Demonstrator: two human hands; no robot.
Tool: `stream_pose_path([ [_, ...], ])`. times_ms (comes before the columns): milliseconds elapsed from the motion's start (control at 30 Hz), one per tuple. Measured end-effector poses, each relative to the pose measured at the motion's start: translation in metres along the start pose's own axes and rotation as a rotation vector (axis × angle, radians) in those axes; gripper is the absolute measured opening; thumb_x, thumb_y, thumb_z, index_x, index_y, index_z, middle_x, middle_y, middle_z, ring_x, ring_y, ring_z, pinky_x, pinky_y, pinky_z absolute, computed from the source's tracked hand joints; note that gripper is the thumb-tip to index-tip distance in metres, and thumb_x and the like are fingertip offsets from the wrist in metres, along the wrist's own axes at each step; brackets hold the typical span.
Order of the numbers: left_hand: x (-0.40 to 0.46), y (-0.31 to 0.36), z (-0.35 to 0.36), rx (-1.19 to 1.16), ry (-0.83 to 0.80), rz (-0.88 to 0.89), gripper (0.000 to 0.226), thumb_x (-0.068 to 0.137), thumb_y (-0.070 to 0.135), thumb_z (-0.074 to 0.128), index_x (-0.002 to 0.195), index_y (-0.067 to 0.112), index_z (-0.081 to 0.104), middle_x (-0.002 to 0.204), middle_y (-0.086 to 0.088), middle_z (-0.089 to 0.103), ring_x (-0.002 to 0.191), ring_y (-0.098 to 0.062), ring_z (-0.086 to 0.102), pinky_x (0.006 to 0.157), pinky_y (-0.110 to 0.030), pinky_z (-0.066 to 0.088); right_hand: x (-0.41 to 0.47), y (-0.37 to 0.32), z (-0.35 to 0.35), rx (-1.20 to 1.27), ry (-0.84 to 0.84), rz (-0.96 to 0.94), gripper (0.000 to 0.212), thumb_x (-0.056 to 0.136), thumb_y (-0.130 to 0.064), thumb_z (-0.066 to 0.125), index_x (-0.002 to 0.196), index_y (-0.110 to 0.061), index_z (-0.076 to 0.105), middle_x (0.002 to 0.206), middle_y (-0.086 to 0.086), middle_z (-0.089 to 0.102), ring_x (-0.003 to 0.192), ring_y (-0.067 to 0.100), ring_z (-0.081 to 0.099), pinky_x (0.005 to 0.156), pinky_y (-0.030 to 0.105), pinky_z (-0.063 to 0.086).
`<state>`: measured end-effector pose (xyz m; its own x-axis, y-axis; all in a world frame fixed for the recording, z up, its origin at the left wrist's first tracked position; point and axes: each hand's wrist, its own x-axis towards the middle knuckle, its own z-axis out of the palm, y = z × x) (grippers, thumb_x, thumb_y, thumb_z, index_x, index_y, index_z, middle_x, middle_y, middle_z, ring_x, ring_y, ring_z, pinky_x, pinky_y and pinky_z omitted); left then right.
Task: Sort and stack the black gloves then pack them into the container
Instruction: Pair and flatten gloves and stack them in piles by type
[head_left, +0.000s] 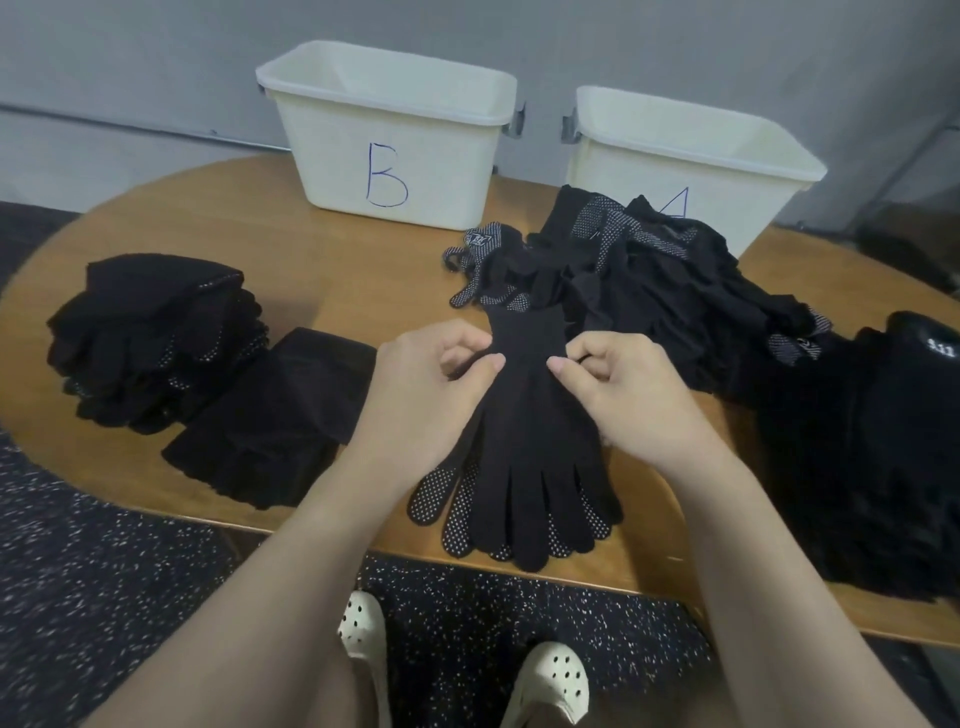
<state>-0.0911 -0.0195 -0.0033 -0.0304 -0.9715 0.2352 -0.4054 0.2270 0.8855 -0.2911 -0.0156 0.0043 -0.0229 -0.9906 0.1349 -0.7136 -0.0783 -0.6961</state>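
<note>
While both hands pinch the same glove pair at its cuff, the sorting is plainly mid-flow. The left hand (431, 384) has thumb and curled fingers nipping the cuff's left edge; the right hand (618, 389) mirrors it on the right edge, so the dotted glove pair (524, 467) lies flat between the two sets of fingertips, its own fingers fanned toward the near table edge (311, 291). Just beyond the fingertips sits the unsorted heap (649, 291), touching the cuff's far end. Well out past the left knuckles lie a folded stack (275, 421) and a taller stack (156, 338); past the right wrist, another dark pile (883, 457). Container B (395, 150) and the second container (691, 156) stand far beyond the fingers, and I see nothing in either.

To do this well, I'd say: square the two cuffs edge to edge, smooth the palms flat before lifting, keep both pinches even so the lower glove doesn't slide, then lay it squarely on its matching stack.
</note>
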Motion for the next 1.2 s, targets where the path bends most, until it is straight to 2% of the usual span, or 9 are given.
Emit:
stream_pose_path([
  [267,0.009,-0.003,0.012,0.088,0.015,0.007,0.011,0.091,0.026,0.076,0.102,0.023,0.076,0.079,0.025,0.065,0.088,0.014,0.063,0.075,-0.002,0.045,0.000,0.004,-0.005,0.014,0.012,0.053,0.030,0.102,-0.027,0.062,0.080,-0.006,0.060,0.058,0.011,0.063,0.040,0.027,0.059,0.045,0.037,0.052],
  [367,0.008,-0.004,0.015,0.128,0.019,0.014,0.013,0.091,0.030,0.075,0.103,0.025,0.076,0.084,0.022,0.067,0.092,0.004,0.065,0.085,-0.023,0.054,-0.003,0.006,-0.004,0.007,0.012,0.063,0.030,0.102,-0.028,0.062,0.078,-0.009,0.059,0.056,0.008,0.062,0.039,0.025,0.058,0.045,0.035,0.052],
  [467,0.008,-0.006,0.017,0.159,0.018,0.014,0.014,0.092,0.032,0.074,0.105,0.027,0.076,0.091,0.015,0.072,0.095,-0.004,0.067,0.091,-0.034,0.057,-0.003,0.009,0.000,-0.002,0.025,0.063,0.029,0.101,-0.031,0.063,0.078,-0.012,0.061,0.062,0.011,0.063,0.051,0.030,0.057,0.052,0.045,0.058],
  [567,0.007,-0.006,0.017,0.194,0.010,0.017,0.017,0.094,0.033,0.072,0.109,0.025,0.075,0.099,0.011,0.074,0.099,-0.006,0.067,0.093,-0.037,0.057,-0.003,0.010,0.003,-0.001,0.028,0.061,0.028,0.100,-0.033,0.063,0.077,-0.018,0.062,0.060,0.003,0.062,0.050,0.016,0.052,0.056,0.044,0.059],
  [667,0.006,-0.007,0.016,0.211,-0.003,0.010,0.018,0.094,0.033,0.072,0.110,0.024,0.074,0.093,0.012,0.072,0.095,-0.008,0.068,0.093,-0.038,0.057,-0.004,0.011,0.003,0.026,0.025,0.080,0.028,0.100,-0.032,0.064,0.073,-0.026,0.061,0.058,-0.011,0.058,0.053,0.002,0.052,0.058,0.031,0.053],
  [767,0.007,-0.008,0.010,0.193,-0.019,-0.002,0.011,0.093,0.030,0.073,0.103,0.025,0.075,0.083,0.016,0.072,0.085,-0.004,0.069,0.087,-0.031,0.057,-0.004,0.012,0.002,0.042,0.025,0.102,0.028,0.101,-0.029,0.064,0.073,-0.029,0.060,0.061,-0.017,0.058,0.053,-0.007,0.051,0.059,0.021,0.044],
  [867,0.007,-0.010,-0.001,0.129,-0.055,-0.024,0.008,0.093,0.024,0.074,0.101,0.025,0.076,0.079,0.018,0.073,0.080,0.006,0.068,0.072,-0.010,0.052,-0.005,0.011,-0.001,0.003,0.023,0.113,0.026,0.101,-0.029,0.064,0.075,-0.026,0.062,0.064,-0.014,0.062,0.060,-0.005,0.055,0.056,0.013,0.036],
  [967,0.005,-0.012,-0.007,0.083,-0.092,-0.023,0.013,0.094,0.021,0.073,0.106,0.027,0.075,0.080,0.017,0.075,0.073,0.008,0.067,0.058,-0.008,0.045,-0.006,0.008,-0.001,-0.008,0.029,0.112,0.023,0.098,-0.028,0.068,0.076,-0.023,0.064,0.065,-0.005,0.066,0.065,0.009,0.057,0.059,0.020,0.041],
  [1200,0.006,-0.014,-0.004,0.142,-0.074,-0.007,0.016,0.094,0.016,0.073,0.104,0.027,0.075,0.081,0.016,0.074,0.072,0.005,0.066,0.069,-0.010,0.051,-0.005,0.002,0.003,-0.049,0.033,0.146,0.018,0.098,-0.029,0.069,0.081,-0.021,0.066,0.072,-0.001,0.070,0.073,0.014,0.064,0.059,0.021,0.043],
])
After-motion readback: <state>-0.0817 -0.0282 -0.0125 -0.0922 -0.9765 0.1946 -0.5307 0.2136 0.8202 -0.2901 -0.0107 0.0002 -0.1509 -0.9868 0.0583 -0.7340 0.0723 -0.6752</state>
